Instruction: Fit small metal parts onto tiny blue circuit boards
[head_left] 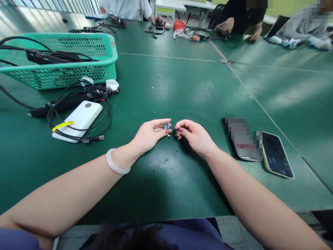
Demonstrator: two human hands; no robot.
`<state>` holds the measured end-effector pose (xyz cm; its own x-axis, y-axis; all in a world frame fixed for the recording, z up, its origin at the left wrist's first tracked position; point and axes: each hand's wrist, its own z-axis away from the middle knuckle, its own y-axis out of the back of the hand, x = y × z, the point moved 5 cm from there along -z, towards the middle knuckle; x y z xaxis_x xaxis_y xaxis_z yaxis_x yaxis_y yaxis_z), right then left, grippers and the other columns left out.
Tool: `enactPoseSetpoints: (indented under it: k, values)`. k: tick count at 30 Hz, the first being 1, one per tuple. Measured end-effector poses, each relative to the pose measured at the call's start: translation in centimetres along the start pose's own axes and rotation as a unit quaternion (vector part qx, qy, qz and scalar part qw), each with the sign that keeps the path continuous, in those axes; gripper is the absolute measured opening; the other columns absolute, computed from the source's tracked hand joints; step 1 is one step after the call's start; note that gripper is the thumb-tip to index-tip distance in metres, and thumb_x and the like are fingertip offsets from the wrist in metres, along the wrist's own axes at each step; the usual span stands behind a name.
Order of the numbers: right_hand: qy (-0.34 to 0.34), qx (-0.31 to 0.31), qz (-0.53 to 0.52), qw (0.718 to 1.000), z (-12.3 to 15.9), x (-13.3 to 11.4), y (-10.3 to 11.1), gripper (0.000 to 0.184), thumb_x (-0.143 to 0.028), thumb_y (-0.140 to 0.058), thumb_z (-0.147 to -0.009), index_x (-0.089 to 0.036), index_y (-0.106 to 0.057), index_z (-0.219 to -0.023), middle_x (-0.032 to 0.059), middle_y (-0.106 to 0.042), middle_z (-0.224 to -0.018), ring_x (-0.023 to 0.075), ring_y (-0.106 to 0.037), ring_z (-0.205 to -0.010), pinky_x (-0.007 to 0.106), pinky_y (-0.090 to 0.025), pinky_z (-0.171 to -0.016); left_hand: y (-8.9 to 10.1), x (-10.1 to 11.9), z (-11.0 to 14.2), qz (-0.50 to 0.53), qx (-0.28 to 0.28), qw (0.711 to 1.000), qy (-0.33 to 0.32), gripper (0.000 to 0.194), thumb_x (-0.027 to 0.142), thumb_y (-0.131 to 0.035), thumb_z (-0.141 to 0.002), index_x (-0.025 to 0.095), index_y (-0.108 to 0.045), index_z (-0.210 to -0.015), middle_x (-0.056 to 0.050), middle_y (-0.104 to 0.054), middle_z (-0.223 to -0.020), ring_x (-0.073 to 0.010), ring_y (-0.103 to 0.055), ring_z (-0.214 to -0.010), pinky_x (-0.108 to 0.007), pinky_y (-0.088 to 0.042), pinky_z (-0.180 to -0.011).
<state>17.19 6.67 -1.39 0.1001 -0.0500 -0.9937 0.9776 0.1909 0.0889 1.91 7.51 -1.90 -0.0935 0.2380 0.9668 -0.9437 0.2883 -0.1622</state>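
Over the middle of the green table (166, 93), my left hand (153, 131) is closed on a small blue-grey part (166, 126) that looks like a circuit board. The part sits between thumb and fingers, its face turned up. A short dark piece shows just below the left thumb. Close by on the right, a small gap away, my right hand (194, 135) pinches a tiny dark piece (178, 131) between thumb and forefinger. That piece is too small to name. A white bracelet (113, 163) circles my left wrist.
At left stand a mint-green plastic basket (78, 66) holding black cabled gear, a white power bank (87, 113), and looped black cable with a USB plug (97, 138). Two phones (277, 154) lie at right. Across the table, several people handle small items near a red box (179, 25).
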Motion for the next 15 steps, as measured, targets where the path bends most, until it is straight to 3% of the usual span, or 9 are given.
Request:
enactPoseSetpoints:
  k: [7, 15]
  values:
    - [-0.007, -0.060, -0.044, 0.997, 0.00, 0.34, -0.63, 0.019, -0.035, -0.065, -0.077, -0.019, -0.055, -0.079, -0.0051, -0.056, -0.063, 0.0083, -0.049, -0.058, 0.026, -0.041, -0.061, -0.40, -0.25, 0.13, 0.002, -0.036, 0.999, 0.021, 0.052, 0.016, -0.076, -0.070, 0.012, -0.063, -0.120, -0.010, -0.074, -0.109, -0.0184, -0.070, -0.098, -0.040, -0.045, -0.106]
    - [-0.035, -0.007, -0.085, 0.996, -0.03, 0.44, -0.23, 0.040, -0.050, -0.079, -0.063, -0.017, -0.057, -0.069, -0.0042, -0.058, -0.055, 0.0069, -0.046, -0.050, 0.024, -0.036, -0.051, -0.32, -0.37, 0.22, -0.009, -0.031, 0.999, 0.027, 0.052, 0.017, -0.075, -0.070, 0.014, -0.064, -0.121, -0.010, -0.075, -0.107, -0.0180, -0.071, -0.094, -0.041, -0.046, -0.104]
